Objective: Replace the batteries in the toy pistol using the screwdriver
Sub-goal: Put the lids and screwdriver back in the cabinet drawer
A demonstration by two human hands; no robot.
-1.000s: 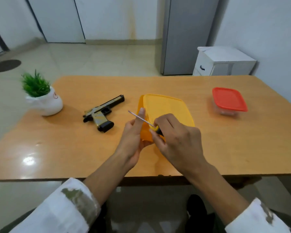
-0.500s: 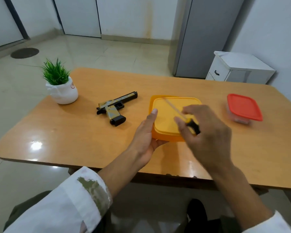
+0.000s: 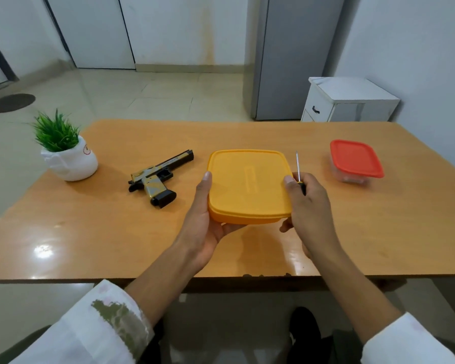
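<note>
On the table (image 3: 90,232) the pistol (image 3: 159,177) lies near a yellow box (image 3: 247,185), to its left. The left hand (image 3: 202,227) clamps the box's left edge, thumb on top. The right hand (image 3: 310,206) curls round the screwdriver (image 3: 297,164), thumb on the box's right edge.

The left hand (image 3: 202,219) grips the yellow container (image 3: 248,185); the right hand (image 3: 310,206), holding the screwdriver (image 3: 297,164), touches it. The toy pistol (image 3: 159,177) lies toward the left edge of the tabletop (image 3: 247,132).

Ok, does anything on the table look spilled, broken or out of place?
Nothing spilled or broken. The toy pistol lies on its side, the yellow box and red box are lidded. Only the table's front edge looks chipped.
</note>
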